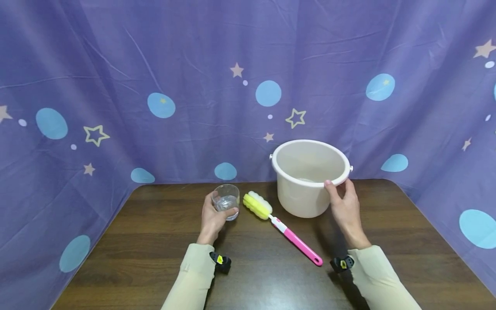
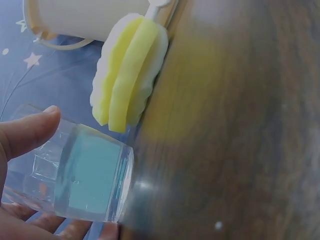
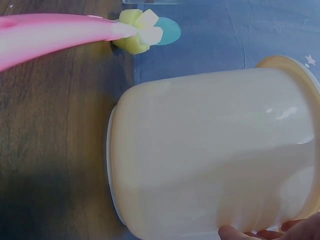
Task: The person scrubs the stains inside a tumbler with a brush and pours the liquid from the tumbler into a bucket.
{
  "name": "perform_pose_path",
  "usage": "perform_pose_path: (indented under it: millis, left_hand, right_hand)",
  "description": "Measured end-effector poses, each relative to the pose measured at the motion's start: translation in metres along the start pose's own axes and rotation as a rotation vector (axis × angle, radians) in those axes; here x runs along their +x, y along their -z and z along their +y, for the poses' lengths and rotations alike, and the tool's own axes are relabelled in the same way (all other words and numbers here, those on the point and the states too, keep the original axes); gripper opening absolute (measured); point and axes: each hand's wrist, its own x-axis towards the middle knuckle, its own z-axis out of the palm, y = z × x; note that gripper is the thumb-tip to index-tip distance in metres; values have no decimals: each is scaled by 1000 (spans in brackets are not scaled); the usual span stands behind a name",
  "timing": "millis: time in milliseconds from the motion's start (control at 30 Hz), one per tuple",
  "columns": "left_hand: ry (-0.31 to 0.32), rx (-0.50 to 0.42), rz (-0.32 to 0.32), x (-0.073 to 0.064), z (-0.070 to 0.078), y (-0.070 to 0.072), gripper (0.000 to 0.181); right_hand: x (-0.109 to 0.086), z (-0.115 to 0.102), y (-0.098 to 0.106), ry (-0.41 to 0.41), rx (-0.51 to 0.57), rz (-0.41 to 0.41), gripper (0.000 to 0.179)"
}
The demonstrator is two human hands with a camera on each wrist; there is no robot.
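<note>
In the head view, my left hand [image 1: 212, 218] grips a clear drinking glass [image 1: 226, 200] partly filled with clear liquid. The left wrist view has the thumb on one side of the glass [image 2: 87, 170] and fingers round the other; its base is at or just above the table. My right hand [image 1: 346, 209] holds the rim of a white plastic bucket [image 1: 304, 199], thumb at the rim and fingers at its right side, partly hidden. Between the hands lies a bottle brush [image 1: 296, 240] with a yellow-and-white sponge head and a pink handle, touched by neither hand.
Everything stands on a dark wooden table [image 1: 267, 280]. A purple curtain [image 1: 209, 107] with stars and blue spots hangs behind and along both sides. The bucket is near the table's back edge, with the brush head to its left.
</note>
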Motion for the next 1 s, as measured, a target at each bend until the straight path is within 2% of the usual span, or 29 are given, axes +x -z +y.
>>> perform_pose_path:
  millis: [400, 1000]
  left_hand:
    - [2, -11, 3, -2, 3, 0, 87]
    - [-27, -31, -9, -6, 17, -2, 87]
  right_hand:
    - [-2, -2, -1, 12, 10, 2, 64]
    - [-2, -2, 0, 10, 33, 8, 64]
